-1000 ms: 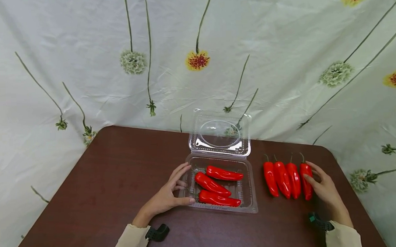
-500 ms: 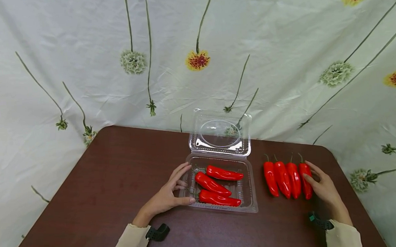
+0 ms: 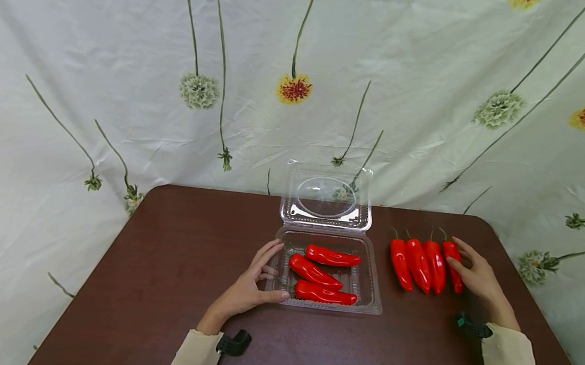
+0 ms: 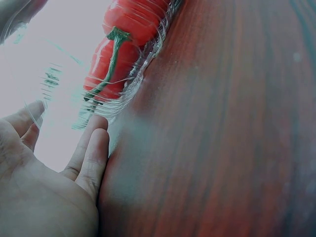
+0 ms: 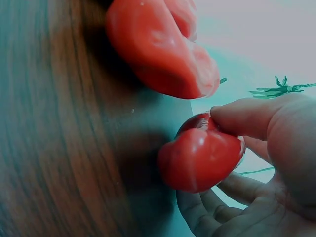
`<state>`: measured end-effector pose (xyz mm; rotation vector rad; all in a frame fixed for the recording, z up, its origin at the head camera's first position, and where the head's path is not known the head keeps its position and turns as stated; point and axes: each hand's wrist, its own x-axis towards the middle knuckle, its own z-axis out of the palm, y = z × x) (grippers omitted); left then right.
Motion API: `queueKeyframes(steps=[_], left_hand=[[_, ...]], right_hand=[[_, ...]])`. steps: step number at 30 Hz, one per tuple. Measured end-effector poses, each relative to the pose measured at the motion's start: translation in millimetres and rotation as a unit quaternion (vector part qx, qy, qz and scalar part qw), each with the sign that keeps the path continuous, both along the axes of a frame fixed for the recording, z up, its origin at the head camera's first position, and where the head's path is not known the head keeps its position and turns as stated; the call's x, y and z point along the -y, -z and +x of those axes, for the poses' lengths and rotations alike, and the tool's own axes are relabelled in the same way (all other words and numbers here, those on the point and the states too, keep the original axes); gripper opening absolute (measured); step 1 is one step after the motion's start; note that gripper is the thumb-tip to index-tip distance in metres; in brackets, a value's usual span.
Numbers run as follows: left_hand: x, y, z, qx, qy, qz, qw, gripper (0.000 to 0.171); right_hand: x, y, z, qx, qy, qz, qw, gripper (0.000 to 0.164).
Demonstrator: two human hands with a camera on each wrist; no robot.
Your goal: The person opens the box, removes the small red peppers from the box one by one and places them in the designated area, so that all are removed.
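A clear plastic clamshell container holds three red chili peppers, its lid raised at the back. Along the container's left side rests my left hand, fingers extended, thumb by the near left corner. The left wrist view has its straight fingertips right at the ridged wall, below a pepper's green stem. To the right, several red chili peppers lie in a row. My right hand pinches the rightmost chili pepper, with the thumb on one side and fingers beneath.
The brown table has rounded far corners. Behind it hangs a white flower-print cloth, which the lid stands close to. Between container and right hand lie the other loose peppers, side by side, stems pointing away.
The rightmost pepper has turned slightly in my right hand, its stem swinging left and its tip right. My left hand and the container stay put.
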<state>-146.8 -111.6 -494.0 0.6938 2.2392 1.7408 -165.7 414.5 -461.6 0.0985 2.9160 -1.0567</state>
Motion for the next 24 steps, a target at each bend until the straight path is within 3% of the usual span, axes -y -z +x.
queueKeyframes(steps=[5,16,24], left_hand=[[-0.3,-0.2,0.2,-0.001,-0.002,0.000,1.0000,0.095],[0.5,-0.2,-0.8,-0.008,0.005,0.006,0.9999,0.095],[0.5,-1.2,0.1,0.006,0.004,0.004,1.0000,0.096]], right_hand=[[0.8,-3.4,0.5,0.003,0.008,0.004,1.000,0.065],[1.3,1.4,5.2,-0.042,0.024,0.031,0.998,0.052],[1.6,1.2,4.1,-0.029,0.038,0.031,0.998,0.049]])
